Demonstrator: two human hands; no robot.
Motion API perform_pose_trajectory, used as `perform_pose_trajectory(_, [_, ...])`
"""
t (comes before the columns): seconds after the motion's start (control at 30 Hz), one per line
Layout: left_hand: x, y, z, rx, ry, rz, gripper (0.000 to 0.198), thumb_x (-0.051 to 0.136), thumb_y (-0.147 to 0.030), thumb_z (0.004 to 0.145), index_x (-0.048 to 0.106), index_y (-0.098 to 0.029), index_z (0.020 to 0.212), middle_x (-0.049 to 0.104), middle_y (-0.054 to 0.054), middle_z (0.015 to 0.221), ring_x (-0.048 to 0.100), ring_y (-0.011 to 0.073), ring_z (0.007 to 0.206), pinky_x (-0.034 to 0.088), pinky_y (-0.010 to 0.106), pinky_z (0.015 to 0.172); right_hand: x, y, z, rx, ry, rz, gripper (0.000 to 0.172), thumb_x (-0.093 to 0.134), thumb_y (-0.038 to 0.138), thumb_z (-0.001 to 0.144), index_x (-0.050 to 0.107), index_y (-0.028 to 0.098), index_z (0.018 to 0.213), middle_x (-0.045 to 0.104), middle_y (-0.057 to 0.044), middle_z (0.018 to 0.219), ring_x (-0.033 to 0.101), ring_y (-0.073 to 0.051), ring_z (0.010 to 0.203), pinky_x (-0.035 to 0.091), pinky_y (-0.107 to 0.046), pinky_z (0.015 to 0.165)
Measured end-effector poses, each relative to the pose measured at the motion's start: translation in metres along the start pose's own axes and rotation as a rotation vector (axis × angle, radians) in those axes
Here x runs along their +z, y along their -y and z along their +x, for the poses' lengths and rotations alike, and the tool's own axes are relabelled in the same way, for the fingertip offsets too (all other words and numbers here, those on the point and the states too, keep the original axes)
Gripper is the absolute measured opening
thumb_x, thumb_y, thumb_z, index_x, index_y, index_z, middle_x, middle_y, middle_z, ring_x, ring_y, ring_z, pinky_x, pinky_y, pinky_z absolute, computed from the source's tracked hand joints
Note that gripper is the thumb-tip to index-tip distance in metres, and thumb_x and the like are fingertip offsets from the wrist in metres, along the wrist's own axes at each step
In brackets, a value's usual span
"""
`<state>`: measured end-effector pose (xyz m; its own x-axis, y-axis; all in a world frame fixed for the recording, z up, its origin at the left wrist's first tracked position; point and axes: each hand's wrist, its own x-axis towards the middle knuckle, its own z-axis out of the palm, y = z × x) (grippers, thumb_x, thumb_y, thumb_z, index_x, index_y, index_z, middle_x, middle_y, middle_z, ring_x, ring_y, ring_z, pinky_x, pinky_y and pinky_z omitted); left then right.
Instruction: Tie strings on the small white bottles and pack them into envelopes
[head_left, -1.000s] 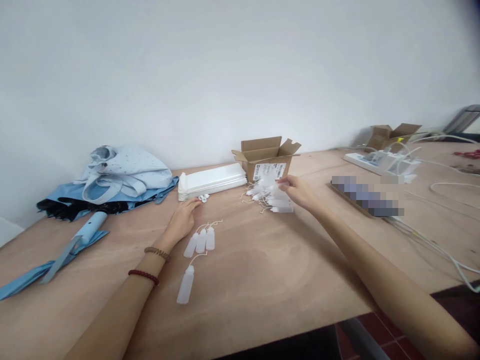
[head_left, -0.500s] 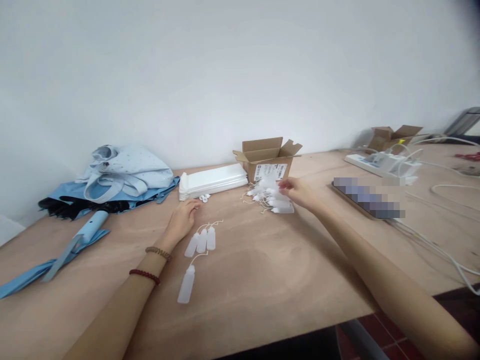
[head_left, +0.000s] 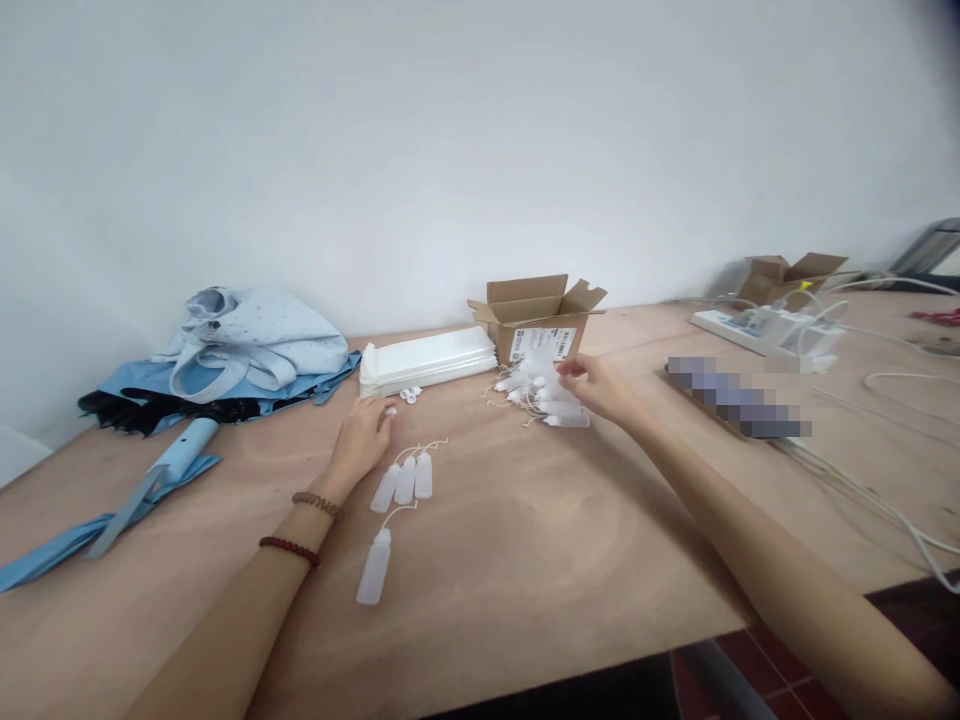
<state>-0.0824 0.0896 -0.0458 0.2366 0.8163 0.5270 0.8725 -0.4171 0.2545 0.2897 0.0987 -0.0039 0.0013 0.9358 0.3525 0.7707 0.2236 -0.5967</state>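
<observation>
My left hand (head_left: pixel 358 440) lies on the wooden table (head_left: pixel 525 560) with its fingers curled, and a small white cap (head_left: pixel 390 411) shows at the fingertips. More loose caps (head_left: pixel 409 396) lie just beyond it. Three small white squeeze bottles (head_left: pixel 405 480) lie in a row to the right of that hand, and a single bottle (head_left: pixel 373 567) lies nearer to me. My right hand (head_left: pixel 600 387) reaches into a pile of the same bottles (head_left: pixel 540 395), finger and thumb pinched on one of them. An open cardboard box (head_left: pixel 536 315) stands behind the pile.
A stack of flat white packs (head_left: pixel 427 360) lies left of the box. Light blue clothing (head_left: pixel 247 345) and a folded blue umbrella (head_left: pixel 150 480) fill the far left. At the right are a blurred flat item (head_left: pixel 739 392), a power strip (head_left: pixel 765 325), cables (head_left: pixel 862 490) and a second box (head_left: pixel 791 272).
My left hand's fingertips have closed in a little, and a white cap now shows at them. My right hand has stayed at the bottle pile, barely shifting.
</observation>
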Motion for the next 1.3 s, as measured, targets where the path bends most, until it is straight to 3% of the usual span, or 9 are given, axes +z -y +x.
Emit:
perform_pose_trajectory(0.23, [-0.003,-0.006,-0.001,-0.081,-0.008,-0.07,0.026,0.045,-0.026,0.081,0.062,-0.016,0.098,0.066,0.011,0.099,0.06,0.025,0.091,0.048,0.039,0.083,0.005,0.008,-0.006,-0.143,-0.132,-0.134,0.019,0.05,0.016,0.077,0.061,0.014,0.092,0.064,-0.012,0.097,0.054,-0.025,0.095,0.041,-0.038,0.086])
perform_pose_trajectory(0.4, [-0.008,-0.014,0.0,-0.347,-0.027,-0.318,0.028,0.055,-0.033,0.075,0.063,-0.014,0.095,0.068,0.009,0.091,0.064,0.0227,0.082,0.05,0.035,0.077,0.015,0.031,-0.023,-0.389,-0.248,-0.162,0.016,0.045,0.019,0.085,0.059,0.015,0.093,0.061,-0.013,0.094,0.052,-0.027,0.094,0.041,-0.039,0.084])
perform_pose_trajectory(0.5, [-0.009,-0.019,-0.001,-0.462,-0.048,-0.479,0.033,0.062,-0.038,0.07,0.063,-0.014,0.094,0.069,0.008,0.086,0.065,0.0227,0.081,0.05,0.034,0.076,0.025,0.056,-0.042,-0.507,-0.147,-0.059,0.017,0.042,0.017,0.087,0.057,0.016,0.096,0.06,-0.01,0.086,0.052,-0.023,0.085,0.041,-0.036,0.079])
perform_pose_trajectory(0.67, [-0.018,-0.039,-0.003,-0.538,-0.062,-0.691,0.034,0.066,-0.038,0.068,0.066,-0.013,0.09,0.07,0.009,0.088,0.065,0.0232,0.086,0.049,0.033,0.078,0.042,0.099,-0.074,-0.748,0.204,0.022,0.023,0.041,0.018,0.09,0.055,0.016,0.108,0.059,-0.01,0.094,0.05,-0.022,0.091,0.042,-0.034,0.081])
perform_pose_trajectory(0.73, [-0.024,-0.049,-0.004,-0.537,-0.049,-0.69,0.03,0.067,-0.036,0.068,0.067,-0.013,0.087,0.071,0.01,0.089,0.064,0.0234,0.087,0.048,0.034,0.08,0.048,0.112,-0.081,-0.775,0.356,0.022,0.027,0.043,0.019,0.091,0.053,0.018,0.115,0.06,-0.009,0.096,0.051,-0.021,0.092,0.043,-0.034,0.082])
perform_pose_trajectory(0.83, [-0.027,-0.059,-0.004,-0.527,-0.053,-0.7,0.027,0.067,-0.034,0.067,0.068,-0.012,0.084,0.071,0.01,0.09,0.064,0.0235,0.086,0.049,0.034,0.079,0.059,0.123,-0.084,-0.799,0.474,0.04,0.028,0.043,0.021,0.092,0.052,0.019,0.118,0.06,-0.009,0.102,0.053,-0.02,0.095,0.042,-0.033,0.085])
perform_pose_trajectory(1.07, [-0.023,-0.058,-0.005,-0.53,-0.094,-0.752,0.026,0.069,-0.032,0.065,0.067,-0.013,0.082,0.071,0.01,0.088,0.065,0.0229,0.083,0.05,0.035,0.077,0.079,0.122,-0.081,-0.826,0.498,-0.012,0.02,0.041,0.025,0.094,0.059,0.019,0.103,0.059,-0.007,0.095,0.053,-0.018,0.089,0.042,-0.032,0.081])
perform_pose_trajectory(1.2, [-0.024,-0.061,-0.006,-0.536,-0.082,-0.776,0.027,0.07,-0.032,0.065,0.067,-0.013,0.083,0.07,0.01,0.089,0.065,0.0228,0.085,0.05,0.034,0.078,0.076,0.113,-0.081,-0.795,0.459,-0.113,0.025,0.038,0.03,0.095,0.06,0.021,0.103,0.056,-0.006,0.089,0.05,-0.018,0.083,0.041,-0.031,0.075])
perform_pose_trajectory(1.3, [-0.023,-0.066,-0.009,-0.583,-0.009,-0.828,0.03,0.07,-0.035,0.065,0.067,-0.012,0.085,0.071,0.009,0.083,0.066,0.0223,0.08,0.051,0.033,0.072,0.07,0.102,-0.083,-0.776,0.429,-0.165,0.03,0.034,0.031,0.097,0.059,0.021,0.108,0.056,-0.006,0.088,0.05,-0.018,0.082,0.04,-0.03,0.072])
